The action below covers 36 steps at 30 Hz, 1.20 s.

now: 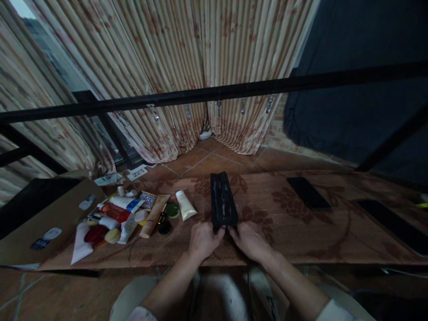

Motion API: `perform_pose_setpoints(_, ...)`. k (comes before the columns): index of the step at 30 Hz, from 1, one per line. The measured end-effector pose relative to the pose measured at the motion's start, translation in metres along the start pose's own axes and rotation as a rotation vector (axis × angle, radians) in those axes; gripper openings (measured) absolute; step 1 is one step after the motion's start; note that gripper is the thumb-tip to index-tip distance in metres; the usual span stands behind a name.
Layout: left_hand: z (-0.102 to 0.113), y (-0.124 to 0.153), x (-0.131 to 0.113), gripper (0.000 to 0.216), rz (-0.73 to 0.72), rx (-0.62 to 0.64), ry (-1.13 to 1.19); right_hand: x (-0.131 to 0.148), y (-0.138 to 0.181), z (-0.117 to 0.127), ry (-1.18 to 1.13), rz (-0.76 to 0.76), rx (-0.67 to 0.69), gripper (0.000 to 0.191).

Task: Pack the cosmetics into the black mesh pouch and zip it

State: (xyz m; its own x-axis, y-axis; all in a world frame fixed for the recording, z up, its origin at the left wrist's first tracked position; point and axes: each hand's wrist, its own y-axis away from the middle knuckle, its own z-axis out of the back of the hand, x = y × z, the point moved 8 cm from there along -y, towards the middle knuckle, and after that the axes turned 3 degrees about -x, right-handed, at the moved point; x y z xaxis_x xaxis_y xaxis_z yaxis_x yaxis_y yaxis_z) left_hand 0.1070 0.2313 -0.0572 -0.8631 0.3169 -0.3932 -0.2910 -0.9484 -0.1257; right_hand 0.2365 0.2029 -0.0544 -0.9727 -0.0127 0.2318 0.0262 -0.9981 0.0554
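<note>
A long black zipped pouch lies lengthwise on the brown patterned table, its near end toward me. My left hand and my right hand both rest at that near end, fingers curled and pinching the pouch's edge from either side. To the left lies a heap of cosmetics: a white tube, a tan tube, a green round jar, a black round jar, a red item and several more tubes.
A cardboard box sits at the table's left end. A black phone and a dark flat device lie to the right. A black bar crosses in front of striped curtains. Tiled floor lies beyond.
</note>
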Motion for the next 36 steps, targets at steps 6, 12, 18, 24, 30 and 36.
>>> perform_pose_setpoints(6, 0.002, 0.001, -0.001, 0.036, 0.014, 0.012, 0.014, 0.000, 0.001, 0.000, -0.008, -0.003, 0.001, 0.046)
perform_pose_setpoints(12, 0.004, 0.001, -0.001, 0.034, 0.024, 0.012, 0.013, 0.000, 0.001, -0.001, -0.022, 0.001, -0.015, 0.042)
perform_pose_setpoints(18, 0.003, 0.002, -0.001, 0.034, 0.057, 0.033, 0.004, -0.002, 0.001, -0.006, -0.033, 0.001, -0.029, 0.040)
perform_pose_setpoints(24, 0.001, 0.003, 0.001, 0.031, 0.084, 0.057, 0.005, -0.006, -0.002, -0.016, -0.035, 0.010, -0.013, 0.040)
perform_pose_setpoints(30, -0.003, 0.005, 0.002, 0.035, 0.057, 0.063, -0.014, -0.010, -0.006, -0.029, -0.054, 0.015, 0.030, 0.040)
perform_pose_setpoints(36, -0.007, 0.007, 0.005, 0.047, 0.086, 0.075, -0.022, -0.010, -0.004, -0.030, -0.038, 0.008, 0.083, 0.041)
